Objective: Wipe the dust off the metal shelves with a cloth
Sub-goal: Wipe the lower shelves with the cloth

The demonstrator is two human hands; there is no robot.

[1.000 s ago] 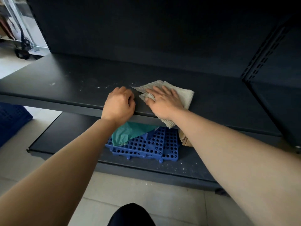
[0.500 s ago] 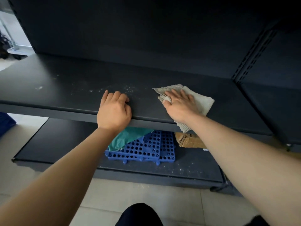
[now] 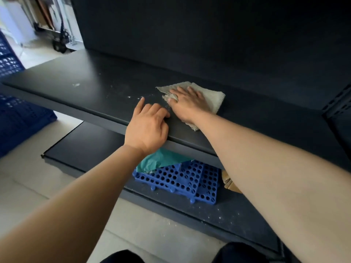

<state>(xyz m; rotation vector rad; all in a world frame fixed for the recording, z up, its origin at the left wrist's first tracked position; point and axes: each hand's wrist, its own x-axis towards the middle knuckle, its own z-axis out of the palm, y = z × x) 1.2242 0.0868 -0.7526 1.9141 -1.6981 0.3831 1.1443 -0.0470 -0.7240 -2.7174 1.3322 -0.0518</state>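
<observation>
Head view, the only one.

- Cloth [image 3: 207,99]: pale grey, woven, lying flat on the upper metal shelf [image 3: 85,92], right of centre; one corner hangs over the front edge.
- Right hand [image 3: 187,103]: laid on top of the cloth, fingers straight and spread, palm pressing down. A small fold is bunched up by the index finger. Nothing pinched.
- Left hand [image 3: 147,126]: just beside the right, resting on the shelf's front lip. Index finger out, the others loosely bent, grasping nothing.
- White dust specks [image 3: 133,96] lie to the left of the cloth, more further along.
- Lower shelf [image 3: 85,147]: blue perforated mats [image 3: 180,179], a green sheet [image 3: 161,161] on them, dust at the front.

Handling, my reading: the cloth is light, soft and limp. It will likely ruck up if shoved by one edge. Best worked with a flat palm over its middle, sliding easily on smooth painted metal.
</observation>
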